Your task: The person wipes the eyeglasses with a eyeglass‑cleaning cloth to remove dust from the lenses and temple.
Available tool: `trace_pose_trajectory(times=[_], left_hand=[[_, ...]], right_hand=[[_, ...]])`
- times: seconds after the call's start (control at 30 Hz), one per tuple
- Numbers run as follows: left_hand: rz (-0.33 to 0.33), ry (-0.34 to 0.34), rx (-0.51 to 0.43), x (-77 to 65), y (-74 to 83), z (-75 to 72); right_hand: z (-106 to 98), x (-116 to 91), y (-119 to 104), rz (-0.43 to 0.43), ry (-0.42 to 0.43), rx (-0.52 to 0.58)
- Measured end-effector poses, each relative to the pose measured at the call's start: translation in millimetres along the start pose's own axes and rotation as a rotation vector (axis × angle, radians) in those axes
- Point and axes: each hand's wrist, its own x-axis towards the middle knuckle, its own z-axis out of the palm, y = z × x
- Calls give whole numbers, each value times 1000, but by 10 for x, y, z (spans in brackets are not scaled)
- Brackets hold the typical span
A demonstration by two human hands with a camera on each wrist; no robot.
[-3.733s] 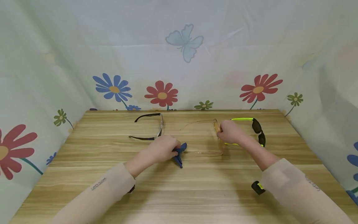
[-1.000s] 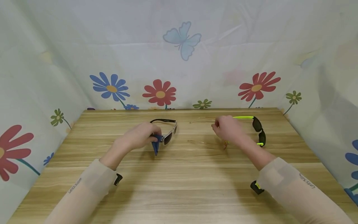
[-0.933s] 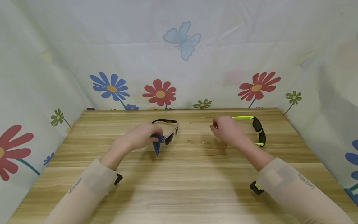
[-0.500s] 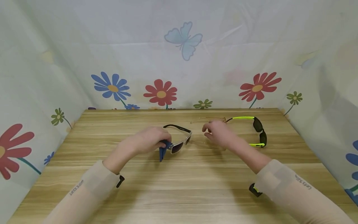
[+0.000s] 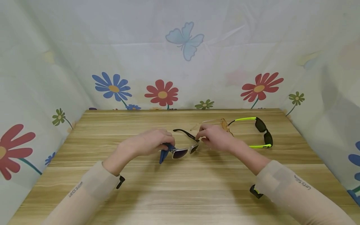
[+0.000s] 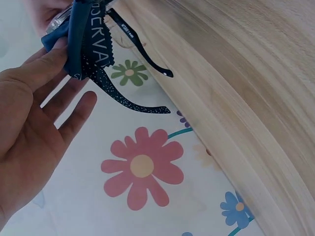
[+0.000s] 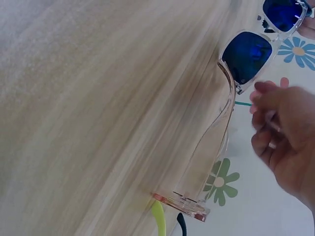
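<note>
Left hand (image 5: 152, 142) pinches a blue cloth (image 5: 163, 154) on the clear-framed sunglasses (image 5: 180, 153), roughly mid surface (image 5: 180, 193). Right hand (image 5: 216, 137) looks empty, loosely curled by their right end. Sloppy wrist could bump the amber glasses (image 5: 224, 124) just beyond, tbh.

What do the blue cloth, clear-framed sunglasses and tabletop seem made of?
Blue cloth: matte fabric, perhaps microfibre, from its soft folds and zigzag edge. Clear-framed sunglasses: probably glossy plastic, being see-through around the lenses, which could be plastic or glass. Tabletop: smooth wood grain, solid or laminate unclear.
</note>
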Motion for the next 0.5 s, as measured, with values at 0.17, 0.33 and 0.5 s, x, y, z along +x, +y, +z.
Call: trace_pose_trajectory(times=[0.17, 0.33, 0.5], left_hand=[[1, -1, -9, -6, 13, -20], [11, 8, -10, -6, 7, -13], [32, 29, -4, -10, -3, -4]], right_hand=[[-19, 22, -54, -130, -30, 106], [6, 68, -110, -219, -48, 151], [27, 99, -144, -260, -52, 148]])
